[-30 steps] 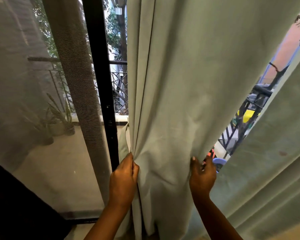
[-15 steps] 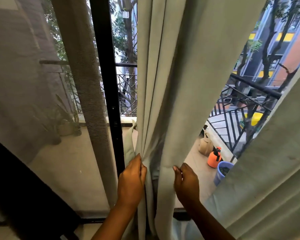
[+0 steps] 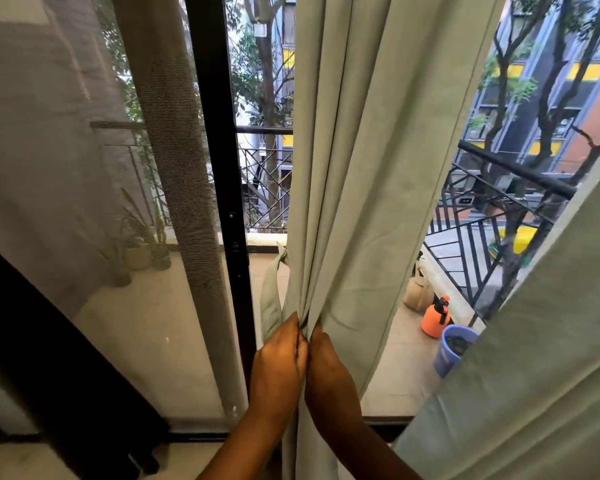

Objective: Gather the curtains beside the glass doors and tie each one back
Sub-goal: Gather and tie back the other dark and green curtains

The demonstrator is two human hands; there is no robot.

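- Since a second ago, right hand (image 3: pixel 329 370) is pulling in leftward, now touching left hand (image 3: pixel 279 363).
- Both are gripping the pale green curtain (image 3: pixel 354 188), bunching it just right of the black door frame (image 3: pixel 219 168).
- Orange spray bottle (image 3: pixel 435 315) is newly showing on the far balcony.

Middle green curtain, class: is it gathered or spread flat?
Gathered. Both hands, left hand and right hand, pinch the curtain into tight folds.

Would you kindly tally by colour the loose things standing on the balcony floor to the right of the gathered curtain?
Orange: 1, spray bottle
Blue: 1, bucket
Tan: 1, sack
Total: 3
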